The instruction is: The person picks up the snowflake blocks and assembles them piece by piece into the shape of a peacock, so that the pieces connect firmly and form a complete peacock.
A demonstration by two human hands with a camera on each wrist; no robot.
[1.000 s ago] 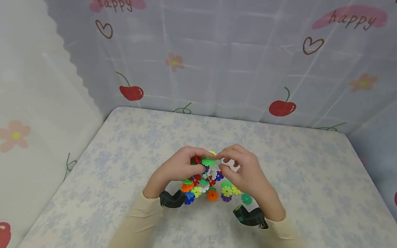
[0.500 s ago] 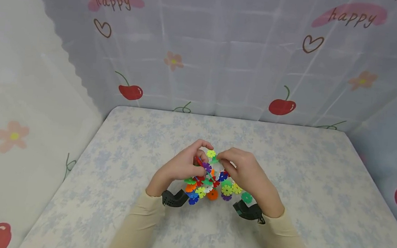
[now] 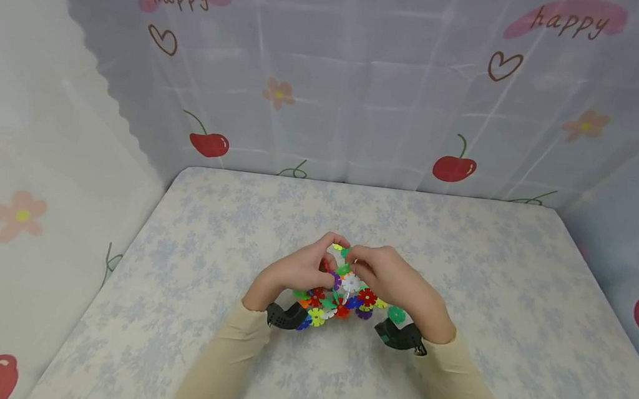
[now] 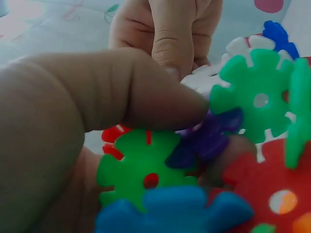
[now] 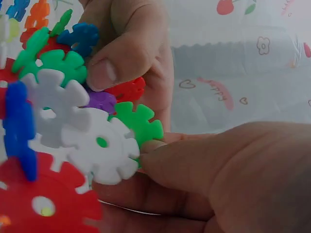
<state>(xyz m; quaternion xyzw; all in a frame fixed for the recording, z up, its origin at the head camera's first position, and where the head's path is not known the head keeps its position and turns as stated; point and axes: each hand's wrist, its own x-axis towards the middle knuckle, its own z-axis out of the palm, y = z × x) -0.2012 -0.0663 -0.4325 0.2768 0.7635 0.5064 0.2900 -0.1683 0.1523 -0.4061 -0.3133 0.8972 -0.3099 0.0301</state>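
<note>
In the head view my left hand [image 3: 304, 268] and right hand [image 3: 394, 279] meet over a cluster of joined snowflake discs in many colours. In the left wrist view my left thumb [image 4: 160, 102] presses on a purple disc [image 4: 206, 138] that is pinched against a finger. A green disc [image 4: 146, 167] and a red disc [image 4: 272, 179] lie close by. My right thumb [image 5: 180, 162] and fingers pinch a green disc [image 5: 138, 127] beside a white disc [image 5: 104, 145]. Whether that green disc is slotted into the white one is hidden.
Around the hands spreads a table with a pale floral cover [image 3: 228, 217]. A loose-looking green disc [image 3: 397, 314] lies by the right wrist camera [image 3: 401, 336]. Printed curtains [image 3: 350, 89] stand behind and at both sides.
The cluster has turned, so a white and a red disc now show between my hands. The left index finger lifted, then came down nearer the right hand, which has lowered slightly.
</note>
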